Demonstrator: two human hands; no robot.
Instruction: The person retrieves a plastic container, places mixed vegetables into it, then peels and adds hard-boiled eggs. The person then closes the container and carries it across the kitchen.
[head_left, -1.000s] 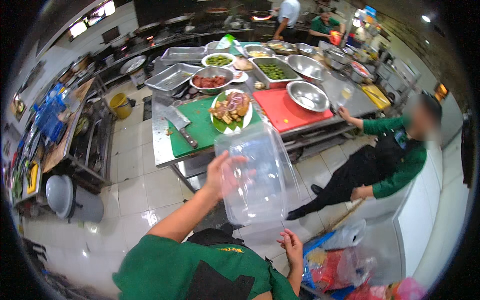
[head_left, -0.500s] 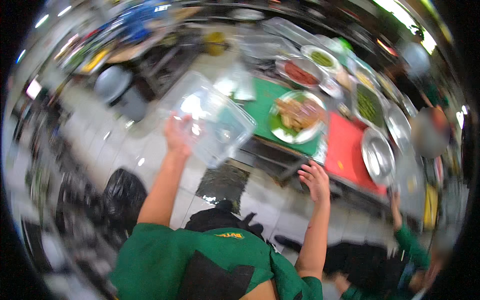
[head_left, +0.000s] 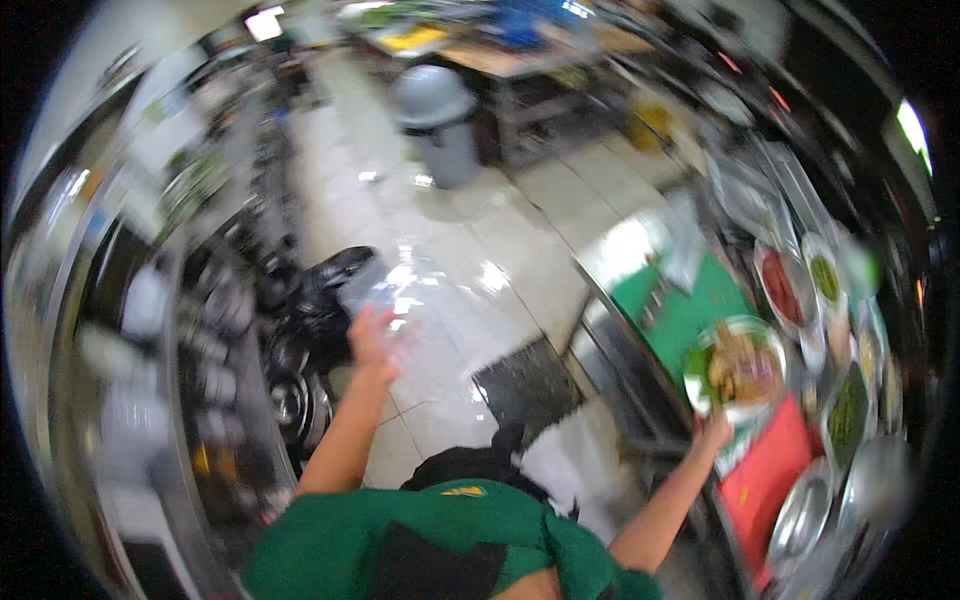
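Note:
My right hand (head_left: 715, 430) is closed on the near rim of a white plate (head_left: 768, 406) of brown, meat-like food with green leaves at its edge. The plate lies at the near end of a green cutting board (head_left: 650, 335), beside a red cutting board (head_left: 765, 490). Out over the floor, my left hand (head_left: 375, 342) is smeared by motion. A faint, see-through piece of plastic (head_left: 366, 288) shows just beyond its fingertips. Whether the fingers hold it I cannot make out.
Past my left hand lies a black plastic bag (head_left: 318, 312), next to shelves of dishes (head_left: 215, 370). A grey lidded bin (head_left: 450, 150) stands farther off. Steel bowls (head_left: 800, 515) and trays of red and green food line the counter's right side. A dark mat (head_left: 528, 382) lies on the floor tiles.
My view has swung left. The left hand has moved away from the counter toward the black bag; the large clear container no longer shows plainly. My right hand has reached the plate's rim.

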